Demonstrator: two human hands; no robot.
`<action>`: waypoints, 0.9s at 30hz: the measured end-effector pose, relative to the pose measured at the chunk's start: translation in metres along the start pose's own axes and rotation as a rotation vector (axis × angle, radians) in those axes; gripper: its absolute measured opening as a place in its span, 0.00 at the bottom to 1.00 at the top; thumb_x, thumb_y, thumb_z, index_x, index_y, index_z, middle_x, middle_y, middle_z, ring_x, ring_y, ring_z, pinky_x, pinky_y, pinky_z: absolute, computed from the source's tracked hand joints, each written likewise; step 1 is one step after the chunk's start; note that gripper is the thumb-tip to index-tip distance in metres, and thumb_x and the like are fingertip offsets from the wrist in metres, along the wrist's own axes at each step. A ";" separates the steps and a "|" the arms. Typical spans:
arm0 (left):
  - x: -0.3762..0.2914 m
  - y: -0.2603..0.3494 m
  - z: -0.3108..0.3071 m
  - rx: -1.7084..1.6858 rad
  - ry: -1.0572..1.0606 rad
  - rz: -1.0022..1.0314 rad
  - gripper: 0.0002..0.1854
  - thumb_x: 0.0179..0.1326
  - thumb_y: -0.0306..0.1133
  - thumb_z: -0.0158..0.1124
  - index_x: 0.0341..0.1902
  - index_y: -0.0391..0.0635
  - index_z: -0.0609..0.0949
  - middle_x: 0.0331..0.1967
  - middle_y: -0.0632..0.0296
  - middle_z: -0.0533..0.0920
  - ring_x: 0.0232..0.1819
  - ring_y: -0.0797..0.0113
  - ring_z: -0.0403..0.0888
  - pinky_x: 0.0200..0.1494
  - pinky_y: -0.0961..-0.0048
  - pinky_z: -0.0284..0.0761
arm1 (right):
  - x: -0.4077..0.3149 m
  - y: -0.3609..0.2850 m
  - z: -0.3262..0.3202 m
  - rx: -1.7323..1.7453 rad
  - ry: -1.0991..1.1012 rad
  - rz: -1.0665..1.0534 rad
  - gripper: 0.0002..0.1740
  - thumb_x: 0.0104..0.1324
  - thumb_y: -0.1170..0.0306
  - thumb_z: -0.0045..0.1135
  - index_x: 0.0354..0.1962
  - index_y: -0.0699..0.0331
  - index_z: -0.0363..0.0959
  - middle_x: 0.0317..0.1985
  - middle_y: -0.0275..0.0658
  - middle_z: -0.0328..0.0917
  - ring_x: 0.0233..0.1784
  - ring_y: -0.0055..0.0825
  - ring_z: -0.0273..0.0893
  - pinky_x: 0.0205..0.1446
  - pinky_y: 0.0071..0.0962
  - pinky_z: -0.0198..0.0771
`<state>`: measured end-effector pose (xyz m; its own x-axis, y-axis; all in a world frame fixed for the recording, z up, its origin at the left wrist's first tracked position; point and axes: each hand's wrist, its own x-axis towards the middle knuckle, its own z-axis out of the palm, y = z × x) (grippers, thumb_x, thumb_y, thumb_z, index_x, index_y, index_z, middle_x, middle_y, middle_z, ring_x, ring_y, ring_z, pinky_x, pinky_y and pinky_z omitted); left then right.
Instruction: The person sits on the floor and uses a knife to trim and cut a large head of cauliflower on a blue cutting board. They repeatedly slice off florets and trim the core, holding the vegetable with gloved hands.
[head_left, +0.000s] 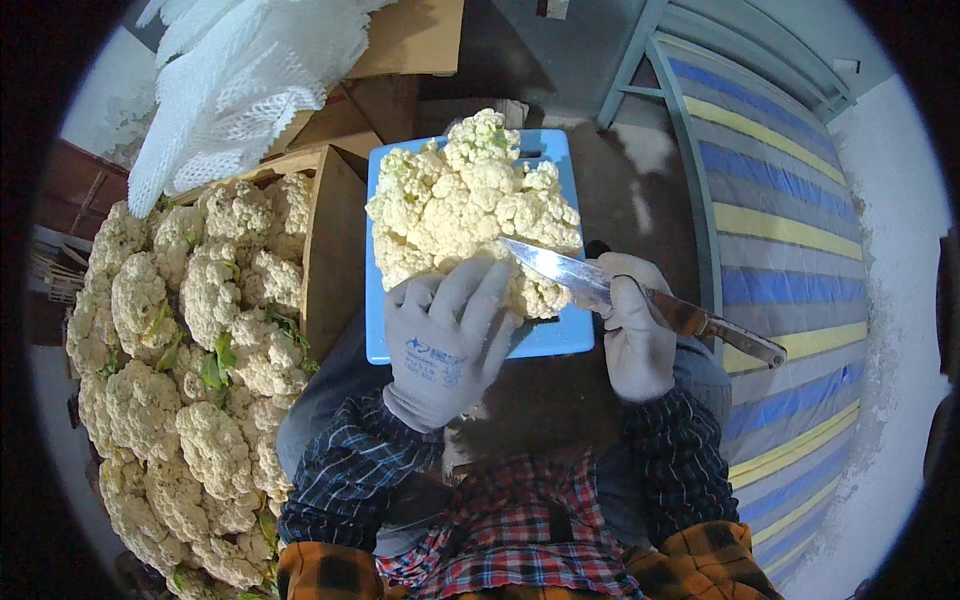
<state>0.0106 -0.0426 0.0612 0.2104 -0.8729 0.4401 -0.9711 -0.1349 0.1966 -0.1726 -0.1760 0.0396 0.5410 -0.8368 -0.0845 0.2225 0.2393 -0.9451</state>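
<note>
A large cauliflower head (465, 202) lies on a blue plastic cutting board (551, 341) before me. My left hand (450, 337), in a light grey work glove, rests with its fingers spread on the near side of the cauliflower. In my right hand (637, 322), gloved alike, is a kitchen knife (562, 271) with a worn handle. The blade points to the upper left and lies at or just over the florets; whether it cuts into them I cannot tell. The fingertips of my left hand are just left of the blade.
At the left stands a wooden crate (319, 247) heaped with cauliflower heads (214, 300), some with green leaves. White foam netting (240, 90) hangs over its far end, near cardboard (409, 37). To the right is a metal bed frame (686, 165) with a striped mattress (787, 292).
</note>
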 end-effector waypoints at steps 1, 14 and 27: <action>0.000 0.000 0.001 0.006 0.005 0.004 0.28 0.61 0.39 0.72 0.66 0.50 0.81 0.62 0.64 0.80 0.57 0.58 0.75 0.59 0.58 0.67 | 0.000 0.000 0.000 -0.003 -0.002 -0.008 0.20 0.81 0.63 0.52 0.61 0.71 0.71 0.56 0.49 0.82 0.57 0.34 0.82 0.65 0.38 0.77; 0.000 -0.002 0.002 0.015 0.014 0.005 0.28 0.61 0.40 0.72 0.66 0.52 0.81 0.61 0.64 0.81 0.56 0.58 0.75 0.60 0.58 0.68 | 0.004 0.004 -0.003 -0.005 -0.040 0.007 0.20 0.81 0.65 0.51 0.62 0.71 0.71 0.55 0.48 0.82 0.56 0.34 0.82 0.65 0.38 0.77; 0.002 -0.003 0.001 -0.020 0.019 0.000 0.27 0.61 0.39 0.72 0.65 0.52 0.82 0.60 0.64 0.81 0.55 0.59 0.76 0.59 0.58 0.68 | 0.006 0.013 -0.002 0.023 -0.029 -0.031 0.17 0.82 0.65 0.50 0.60 0.66 0.75 0.55 0.44 0.80 0.57 0.32 0.81 0.64 0.36 0.75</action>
<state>0.0141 -0.0438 0.0607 0.2131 -0.8638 0.4565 -0.9686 -0.1256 0.2146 -0.1688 -0.1788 0.0266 0.5568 -0.8294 -0.0454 0.2585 0.2249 -0.9394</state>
